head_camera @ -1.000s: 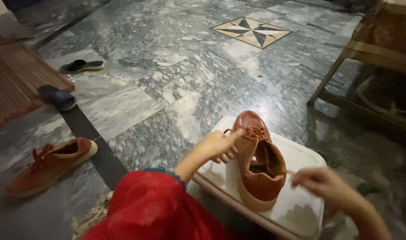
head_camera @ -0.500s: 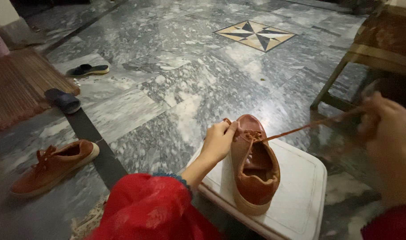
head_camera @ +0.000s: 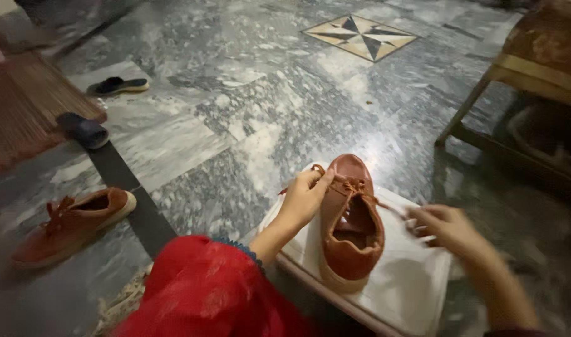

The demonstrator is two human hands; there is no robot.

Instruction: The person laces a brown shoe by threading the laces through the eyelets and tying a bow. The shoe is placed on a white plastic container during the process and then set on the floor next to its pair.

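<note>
Left hand is gripping the brown shoe at its left side by the lace eyelets, fingers closed on the upper. Right hand is pinching the brown lace, which is running taut from the eyelets across to the fingers; hand is blurred. Shoe is standing upright, toe pointing away, on the white box lid, nearer its left edge. Second brown shoe is lying on the marble floor well off to the left, two dark slippers lying beyond it.
</note>
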